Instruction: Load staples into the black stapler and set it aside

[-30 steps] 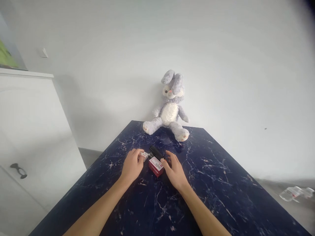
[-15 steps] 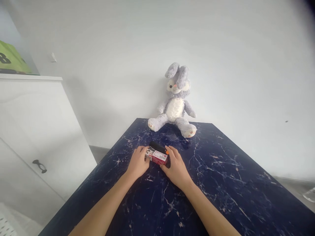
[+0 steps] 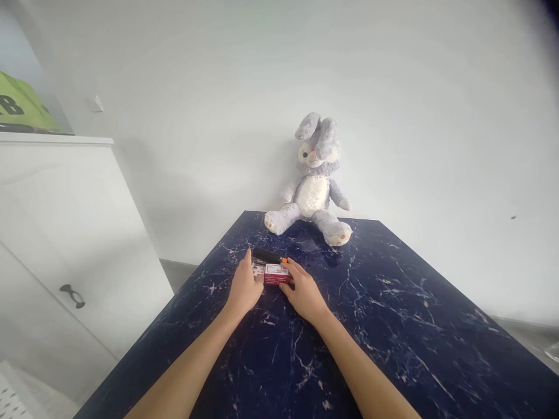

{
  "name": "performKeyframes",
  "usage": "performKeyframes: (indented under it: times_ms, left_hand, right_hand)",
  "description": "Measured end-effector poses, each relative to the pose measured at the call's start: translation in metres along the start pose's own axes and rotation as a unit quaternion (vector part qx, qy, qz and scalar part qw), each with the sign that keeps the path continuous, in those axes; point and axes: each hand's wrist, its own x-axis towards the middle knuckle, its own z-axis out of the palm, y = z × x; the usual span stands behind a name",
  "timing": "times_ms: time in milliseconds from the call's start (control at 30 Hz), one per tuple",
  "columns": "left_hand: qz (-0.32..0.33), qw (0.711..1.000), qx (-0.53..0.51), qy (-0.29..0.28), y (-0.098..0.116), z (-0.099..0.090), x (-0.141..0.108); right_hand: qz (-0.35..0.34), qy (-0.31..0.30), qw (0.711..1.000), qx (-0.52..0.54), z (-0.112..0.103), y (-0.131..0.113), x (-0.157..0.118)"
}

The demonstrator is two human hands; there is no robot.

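A gray plush rabbit (image 3: 313, 195) sits with legs splayed at the far end of a dark blue, white-veined bench (image 3: 384, 314), its back to a pale wall (image 3: 437, 116), while at left a white cabinet (image 3: 65, 215) with a dark handle (image 3: 72, 295) bears a lime-green item (image 3: 26, 102) with black lettering.

1 head-worn camera looks forward and down across the blue tabletop (image 3: 279, 361).

The small box (image 3: 276, 274) is printed red and white. The tabletop (image 3: 279, 355) is veined white on dark blue.
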Motion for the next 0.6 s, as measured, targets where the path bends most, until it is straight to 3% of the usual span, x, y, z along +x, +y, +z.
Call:
performKeyframes:
  times_ms: [100,200,400,600]
  left_hand:
    - [-0.005,0.998,-0.003,0.065,0.005,-0.009,0.000]
    - [0.052,0.994,-0.008,0.092,0.015,-0.017,-0.002]
    - [0.155,0.988,0.010,-0.024,0.030,-0.021,-0.011]
    - [0.127,0.990,-0.053,-0.039,0.027,-0.026,-0.005]
  right_hand:
    - [-0.011,0.009,1.000,0.012,0.000,-0.003,-0.004]
    - [-0.015,0.009,0.999,0.031,-0.004,-0.007,-0.006]
    - [0.007,0.006,0.996,0.085,-0.011,-0.010,-0.001]
    - [0.035,-0.004,0.996,0.086,-0.011,-0.006,-0.002]
